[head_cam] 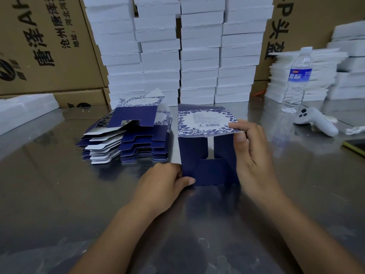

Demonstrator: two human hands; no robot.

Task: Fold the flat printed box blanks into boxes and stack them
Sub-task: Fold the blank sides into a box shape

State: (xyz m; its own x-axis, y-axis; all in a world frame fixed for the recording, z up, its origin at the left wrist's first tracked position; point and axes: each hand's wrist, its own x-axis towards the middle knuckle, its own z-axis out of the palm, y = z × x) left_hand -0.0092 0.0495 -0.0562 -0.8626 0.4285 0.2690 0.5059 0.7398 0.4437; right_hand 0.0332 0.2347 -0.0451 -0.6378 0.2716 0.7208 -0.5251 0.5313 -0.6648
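Note:
A dark blue box blank (207, 147) with a white floral printed panel and barcode stands partly folded on the steel table (49, 184), its bottom flaps facing me. My left hand (164, 182) pinches its lower left corner. My right hand (250, 155) grips its right side, thumb on the side wall and fingers over the printed panel's edge. To the left lies a pile of flat blue printed blanks (128, 139), fanned out, several deep.
Tall stacks of white boxes (181, 52) stand behind against brown cartons (45, 46). More white stacks (316, 76) sit at the right. A water bottle (297, 80), a white controller (316, 120) and white sheets (23, 111) at far left rest on the table.

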